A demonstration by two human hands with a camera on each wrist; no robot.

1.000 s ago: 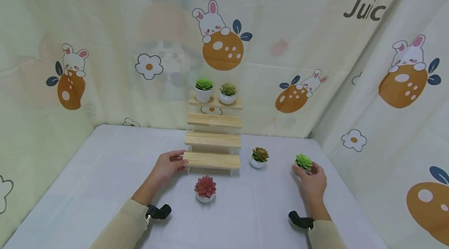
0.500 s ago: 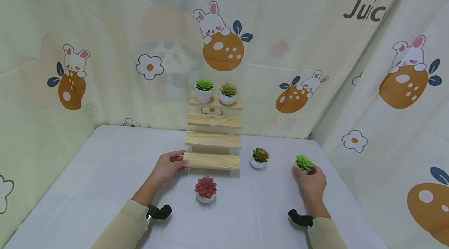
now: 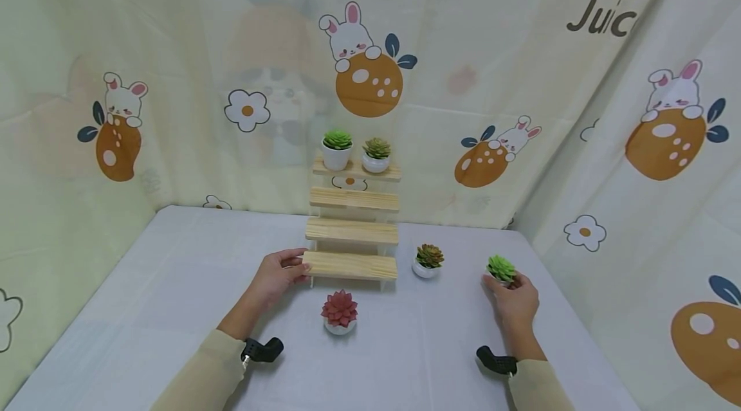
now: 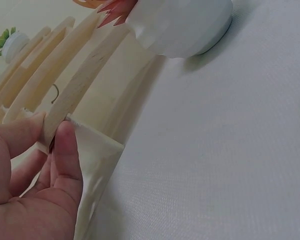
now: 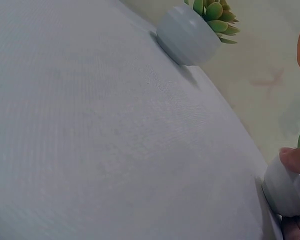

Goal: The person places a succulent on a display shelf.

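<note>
My left hand [image 3: 279, 277] pinches the left end of the lowest board of a wooden tiered display stand [image 3: 350, 265]; the left wrist view shows thumb and fingers [image 4: 66, 152] on either side of the board. At the right, my right hand [image 3: 517, 300] grips the white pot of a bright green succulent [image 3: 500, 267], thumb on the pot's side in the right wrist view. Between stand and right hand sits a brown-green succulent [image 3: 429, 256] in a round white pot. A red succulent [image 3: 339, 309] in a white pot stands in front of the stand.
Two potted succulents, one bright green [image 3: 336, 148] and one olive green [image 3: 376, 154], stand on the top board. A white cloth covers the table [image 3: 145, 308]. Behind and at the sides hangs a printed curtain [image 3: 440, 96] with rabbits and fruit.
</note>
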